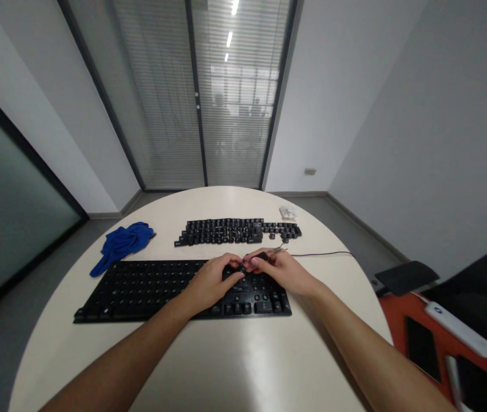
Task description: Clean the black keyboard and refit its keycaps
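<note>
Likely light and stiff, the black keyboard (149, 286) lies across the middle of the table (209, 366); steady it by its smooth outer edges, since small parts could slip or snap. Its nine o'clock side looks stripped and dotted pale, while seated keycaps (262, 307) show toward four o'clock. At its two o'clock, your right hand (289, 271) grasps a slim wire-ended tool (278, 248); your left hand (212, 281) curls its fingertips, contents unclear. Loose keycaps (226, 232) sit at one o'clock.

Free tbl (243, 355) btwn forearms (355, 343); kbd (149, 286), keycaps (226, 230), blue cloth (127, 243) in way beyond.
</note>
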Tool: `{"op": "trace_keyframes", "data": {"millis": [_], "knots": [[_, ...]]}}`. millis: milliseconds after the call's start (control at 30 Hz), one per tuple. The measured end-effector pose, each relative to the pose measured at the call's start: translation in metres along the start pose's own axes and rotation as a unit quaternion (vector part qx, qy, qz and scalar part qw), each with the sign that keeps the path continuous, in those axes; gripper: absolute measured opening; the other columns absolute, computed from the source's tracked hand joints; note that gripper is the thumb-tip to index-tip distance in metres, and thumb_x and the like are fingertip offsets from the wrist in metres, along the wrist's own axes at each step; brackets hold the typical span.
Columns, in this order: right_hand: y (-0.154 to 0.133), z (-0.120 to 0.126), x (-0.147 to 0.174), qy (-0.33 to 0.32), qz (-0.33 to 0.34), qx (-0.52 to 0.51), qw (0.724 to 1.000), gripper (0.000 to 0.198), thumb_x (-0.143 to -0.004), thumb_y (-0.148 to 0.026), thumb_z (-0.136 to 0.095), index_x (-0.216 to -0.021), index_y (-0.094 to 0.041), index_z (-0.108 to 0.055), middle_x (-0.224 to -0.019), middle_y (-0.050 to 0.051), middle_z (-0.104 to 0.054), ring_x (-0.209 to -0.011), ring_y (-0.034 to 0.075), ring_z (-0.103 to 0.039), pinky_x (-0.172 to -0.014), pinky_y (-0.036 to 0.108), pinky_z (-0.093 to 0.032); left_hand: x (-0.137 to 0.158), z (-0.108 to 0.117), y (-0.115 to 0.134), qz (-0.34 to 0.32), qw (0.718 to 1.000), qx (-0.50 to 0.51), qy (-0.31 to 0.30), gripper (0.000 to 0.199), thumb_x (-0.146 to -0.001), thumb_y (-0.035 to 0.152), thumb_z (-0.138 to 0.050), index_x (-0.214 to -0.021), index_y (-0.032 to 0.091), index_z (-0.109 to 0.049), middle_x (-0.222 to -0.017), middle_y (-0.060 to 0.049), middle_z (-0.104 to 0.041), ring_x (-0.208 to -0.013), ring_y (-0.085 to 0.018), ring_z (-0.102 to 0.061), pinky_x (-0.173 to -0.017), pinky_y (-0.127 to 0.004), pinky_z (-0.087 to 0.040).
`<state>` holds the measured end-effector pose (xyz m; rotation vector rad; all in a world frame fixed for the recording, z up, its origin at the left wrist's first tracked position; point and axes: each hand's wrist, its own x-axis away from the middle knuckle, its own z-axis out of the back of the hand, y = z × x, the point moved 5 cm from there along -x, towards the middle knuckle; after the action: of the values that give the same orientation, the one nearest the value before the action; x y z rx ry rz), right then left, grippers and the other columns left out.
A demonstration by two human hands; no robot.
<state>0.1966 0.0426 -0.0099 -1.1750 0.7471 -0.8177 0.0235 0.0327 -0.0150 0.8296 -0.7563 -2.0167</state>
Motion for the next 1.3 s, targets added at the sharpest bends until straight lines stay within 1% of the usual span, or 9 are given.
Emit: {"op": "trace_keyframes", "data": {"millis": [133, 300, 433, 533, 733, 900, 1067, 1200, 1300], "knots": [[-0.001, -0.002, -0.001, 0.004, -0.012, -0.027, 1.000, 0.044, -0.091, -0.051, -0.062, -0.112, -0.014, -0.070, -0.103, 0.011, -0.074, -0.094, 0.019, -0.071, -0.088, 0.036, -0.057, 0.000, 0.000, -0.001, 0.002, 1.000, -0.011, -0.002, 0.014, -0.091, 0.023, -0.061, -0.105, 0.021, -0.063, -0.102, -0.005, -0.072, -0.097, -0.021, -0.066, -0.090, -0.036, -0.050], [-0.001, -0.004, -0.002, 0.003, -0.016, -0.052, 0.999, 0.041, -0.092, -0.050, -0.061, -0.113, -0.015, -0.068, -0.098, 0.009, -0.074, -0.094, 0.018, -0.070, -0.089, 0.036, -0.056, 0.001, 0.000, -0.003, -0.002, 0.999, -0.031, 0.018, 0.020, -0.090, 0.021, -0.063, -0.109, 0.021, -0.060, -0.103, -0.005, -0.071, -0.096, -0.022, -0.066, -0.090, -0.037, -0.050], [-0.005, -0.004, -0.002, 0.003, 0.011, -0.015, 1.000, 0.038, -0.095, -0.049, -0.057, -0.109, -0.016, -0.069, -0.098, 0.008, -0.073, -0.095, 0.018, -0.067, -0.091, 0.036, -0.053, 0.001, 0.001, -0.003, -0.018, 0.998, -0.053, 0.031, 0.013, -0.090, 0.021, -0.063, -0.103, 0.021, -0.062, -0.100, -0.003, -0.070, -0.094, -0.021, -0.065, -0.087, -0.036, -0.050], [-0.005, -0.003, -0.002, 0.014, 0.029, 0.009, 0.999, 0.036, -0.096, -0.049, -0.056, -0.109, -0.018, -0.070, -0.101, 0.007, -0.072, -0.098, 0.019, -0.066, -0.091, 0.036, -0.052, 0.001, 0.002, -0.005, -0.018, 0.998, -0.057, 0.037, 0.013, -0.090, 0.021, -0.064, -0.103, 0.021, -0.062, -0.099, -0.003, -0.069, -0.093, -0.021, -0.065, -0.087, -0.035, -0.050], [0.003, -0.005, -0.003, 0.004, -0.011, -0.044, 0.999, 0.041, -0.093, -0.052, -0.059, -0.115, -0.020, -0.070, -0.105, 0.007, -0.073, -0.102, 0.020, -0.067, -0.094, 0.038, -0.054, 0.002, 0.002, -0.002, -0.042, 0.995, -0.080, 0.044, 0.014, -0.090, 0.020, -0.064, -0.104, 0.021, -0.062, -0.100, -0.002, -0.069, -0.094, -0.020, -0.065, -0.086, -0.034, -0.051], [0.005, -0.002, -0.004, 0.023, -0.032, -0.077, 0.996, 0.047, -0.087, -0.055, -0.066, -0.113, -0.017, -0.071, -0.100, 0.009, -0.074, -0.098, 0.020, -0.070, -0.094, 0.039, -0.055, 0.005, 0.003, 0.005, -0.071, 0.989, -0.122, 0.053, 0.013, -0.092, 0.022, -0.063, -0.106, 0.022, -0.063, -0.102, -0.003, -0.070, -0.097, -0.021, -0.065, -0.088, -0.035, -0.051], [0.011, -0.002, -0.005, 0.031, -0.054, -0.122, 0.991, 0.047, -0.084, -0.053, -0.070, -0.115, -0.017, -0.071, -0.100, 0.009, -0.076, -0.096, 0.018, -0.072, -0.095, 0.038, -0.056, 0.008, 0.004, 0.012, -0.111, 0.977, -0.168, 0.070, 0.016, -0.096, 0.026, -0.058, -0.111, 0.022, -0.064, -0.110, -0.006, -0.070, -0.102, -0.022, -0.065, -0.091, -0.037, -0.052], [0.015, -0.004, -0.007, 0.052, -0.064, -0.134, 0.988, 0.046, -0.083, -0.053, -0.071, -0.111, -0.017, -0.073, -0.098, 0.008, -0.076, -0.094, 0.019, -0.073, -0.094, 0.037, -0.057, 0.010, 0.004, 0.013, -0.126, 0.967, -0.206, 0.082, 0.021, -0.098, 0.026, -0.055, -0.115, 0.024, -0.066, -0.112, -0.006, -0.069, -0.102, -0.022, -0.065, -0.091, -0.037, -0.053], [0.016, -0.006, -0.009, 0.069, -0.064, -0.133, 0.987, 0.046, -0.082, -0.054, -0.071, -0.108, -0.016, -0.074, -0.094, 0.008, -0.077, -0.093, 0.019, -0.073, -0.093, 0.037, -0.058, 0.010, 0.004, 0.013, -0.133, 0.965, -0.209, 0.081, 0.023, -0.098, 0.024, -0.054, -0.117, 0.026, -0.065, -0.112, -0.005, -0.069, -0.101, -0.020, -0.065, -0.090, -0.035, -0.053]]}}
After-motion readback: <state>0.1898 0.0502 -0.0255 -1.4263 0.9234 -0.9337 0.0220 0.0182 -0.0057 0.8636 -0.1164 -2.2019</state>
